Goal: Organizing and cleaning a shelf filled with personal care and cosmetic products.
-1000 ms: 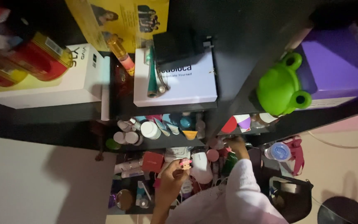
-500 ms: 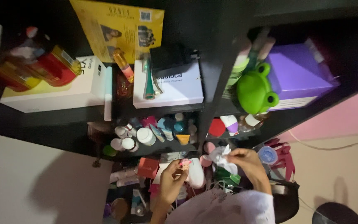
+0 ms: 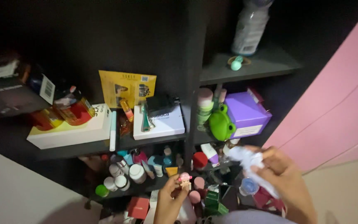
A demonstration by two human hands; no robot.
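Observation:
My left hand (image 3: pixel 169 202) is at the bottom centre and pinches a small pink figurine (image 3: pixel 184 179) between its fingertips. My right hand (image 3: pixel 284 176) is at the lower right, closed on a crumpled white tissue (image 3: pixel 247 159). Both hands hover in front of a black shelf unit (image 3: pixel 190 83). Just beyond the figurine, the lower shelf holds several small cosmetic jars and bottles (image 3: pixel 137 172).
On the middle shelf lie two white boxes (image 3: pixel 73 130), a yellow leaflet (image 3: pixel 127 88), a green frog toy (image 3: pixel 221 123) and a purple box (image 3: pixel 247 113). A clear bottle (image 3: pixel 250 27) stands on the top shelf. A pink wall (image 3: pixel 336 108) rises at the right.
The view has tilted up and pulled back, bringing the top shelf into sight. My right hand came away from the shelf holding the white tissue and moved right. My left hand keeps the figurine.

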